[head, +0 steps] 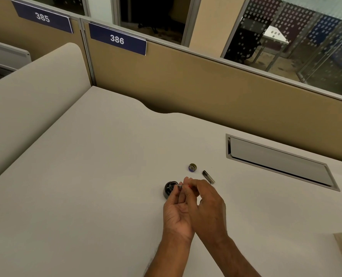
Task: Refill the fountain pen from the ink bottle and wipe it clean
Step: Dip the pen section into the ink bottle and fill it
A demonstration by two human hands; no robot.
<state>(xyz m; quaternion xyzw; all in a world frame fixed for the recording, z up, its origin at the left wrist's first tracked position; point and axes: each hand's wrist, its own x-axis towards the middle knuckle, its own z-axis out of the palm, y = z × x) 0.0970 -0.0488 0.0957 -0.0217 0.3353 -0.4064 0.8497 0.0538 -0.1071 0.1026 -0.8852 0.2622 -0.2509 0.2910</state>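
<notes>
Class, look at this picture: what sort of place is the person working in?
Probably an open-plan office: a desk walled by partitions, numbered signs 385 and 386, and glass-walled rooms behind.

We see the open ink bottle (169, 189), dark and round, upright on the counter (106, 176). Its cap (192, 167) lies just beyond; the dark pen barrel (208, 177) lies beside that. The pen's grip section (179, 186) sits at the bottle's mouth.
</notes>
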